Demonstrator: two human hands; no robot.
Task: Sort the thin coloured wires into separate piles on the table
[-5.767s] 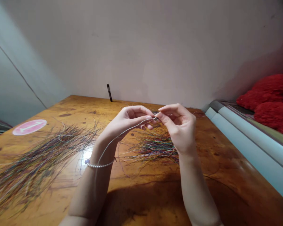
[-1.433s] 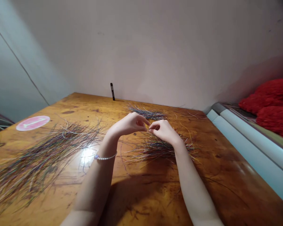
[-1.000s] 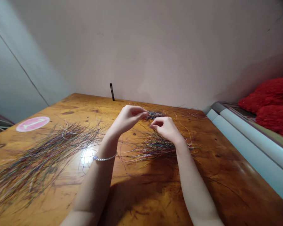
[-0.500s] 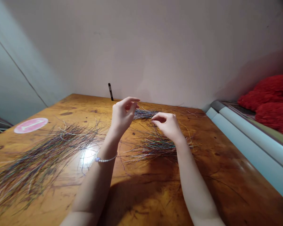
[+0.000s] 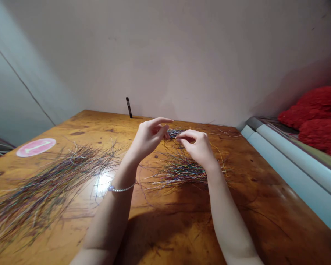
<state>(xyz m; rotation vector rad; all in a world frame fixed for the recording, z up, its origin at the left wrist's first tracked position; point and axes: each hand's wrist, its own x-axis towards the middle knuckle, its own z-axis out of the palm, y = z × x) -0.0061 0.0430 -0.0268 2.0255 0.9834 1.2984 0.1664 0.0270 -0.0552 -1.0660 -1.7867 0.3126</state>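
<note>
Coloured strands run off the picture's left edge.

pale plaster wall | varnished wooden table | pale blue ledge | seemingly red cushions

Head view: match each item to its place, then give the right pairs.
Items:
1. pearl bracelet
2. pink round sticker
3. small bundle of thin strands
4. black cylinder

Places:
A. upright at the far edge of the wooden table, by the wall
B. around the left wrist
C. between the left hand and right hand
D. flat on the table's left side

Pairs: 1-B, 2-D, 3-C, 4-A.
</note>
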